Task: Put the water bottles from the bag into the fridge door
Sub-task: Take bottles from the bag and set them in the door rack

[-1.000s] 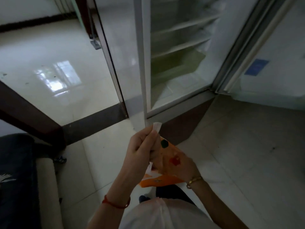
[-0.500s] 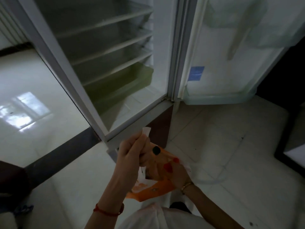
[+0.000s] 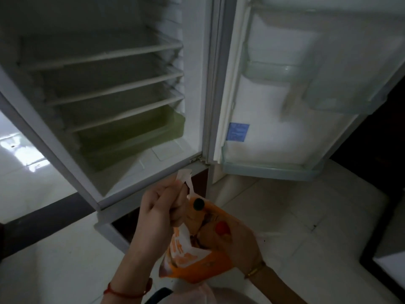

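Note:
I hold an orange and white plastic bag (image 3: 192, 262) low in the middle of the view, in front of the open fridge. My left hand (image 3: 157, 213) grips the bag's white handles, which stick up above my fingers. My right hand (image 3: 228, 240) reaches into the bag's mouth; what it touches inside is hidden. A dark round bottle cap (image 3: 198, 204) pokes out at the bag's top. The fridge door (image 3: 285, 119) stands open at the right, with a bottom door shelf (image 3: 271, 171) and a higher door shelf (image 3: 341, 102), both without bottles.
The fridge body (image 3: 105, 95) at the left has several bare shelves and a greenish drawer (image 3: 135, 137) at the bottom. Pale tiled floor (image 3: 306, 216) lies around me. A dark piece of furniture (image 3: 385, 260) stands at the right edge.
The view has swung right and nearer, bringing the open fridge door fully into sight. My hands keep the same hold on the bag, with the right one in its mouth.

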{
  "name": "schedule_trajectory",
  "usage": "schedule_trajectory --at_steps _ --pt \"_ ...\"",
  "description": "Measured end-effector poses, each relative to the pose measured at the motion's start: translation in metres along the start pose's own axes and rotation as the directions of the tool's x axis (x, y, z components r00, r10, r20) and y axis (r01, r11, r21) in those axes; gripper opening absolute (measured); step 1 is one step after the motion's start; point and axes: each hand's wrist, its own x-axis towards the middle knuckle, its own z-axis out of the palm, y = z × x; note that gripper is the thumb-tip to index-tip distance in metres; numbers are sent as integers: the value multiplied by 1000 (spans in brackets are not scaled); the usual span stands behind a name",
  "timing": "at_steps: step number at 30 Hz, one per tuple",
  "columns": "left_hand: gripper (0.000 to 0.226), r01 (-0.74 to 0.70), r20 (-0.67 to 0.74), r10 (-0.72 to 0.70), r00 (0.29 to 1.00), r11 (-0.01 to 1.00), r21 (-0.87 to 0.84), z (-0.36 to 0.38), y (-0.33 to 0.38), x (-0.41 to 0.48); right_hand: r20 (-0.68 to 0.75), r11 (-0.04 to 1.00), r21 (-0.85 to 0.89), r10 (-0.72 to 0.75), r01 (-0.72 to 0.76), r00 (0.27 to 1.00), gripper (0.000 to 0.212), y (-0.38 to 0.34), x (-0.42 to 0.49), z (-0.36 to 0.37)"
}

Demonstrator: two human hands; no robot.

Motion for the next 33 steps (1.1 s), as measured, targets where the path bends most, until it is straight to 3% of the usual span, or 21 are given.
schedule_trajectory --at_steps 2,5,9,13,18,24,33 --pt "42 -10 21 10 1000 1000 -17 13 -4 11 -56 998 -49 -32 29 998 65 -1 7 -22" --pt "43 -18 59 18 998 1000 3 31 -10 27 -216 995 -97 -49 29 975 45 -8 18 -55" --pt "44 29 50 -29 998 1000 -2 47 -26 48 -471 995 -79 -86 55 878 42 -21 35 -110" --pt "37 53 89 -55 995 998 25 52 -45 67 -551 998 -24 -61 57 832 33 -35 57 -165" --pt "33 110 54 -114 992 992 63 40 -49 95 -602 997 -40 -77 66 794 35 -45 90 -196" --pt "34 84 74 -91 993 992 92 27 -47 123 -631 996 -53 -93 77 771 31 -33 157 -189" --pt "35 92 59 -99 993 989 119 14 -45 145 -509 988 -155 -97 20 855 33 12 239 -139"
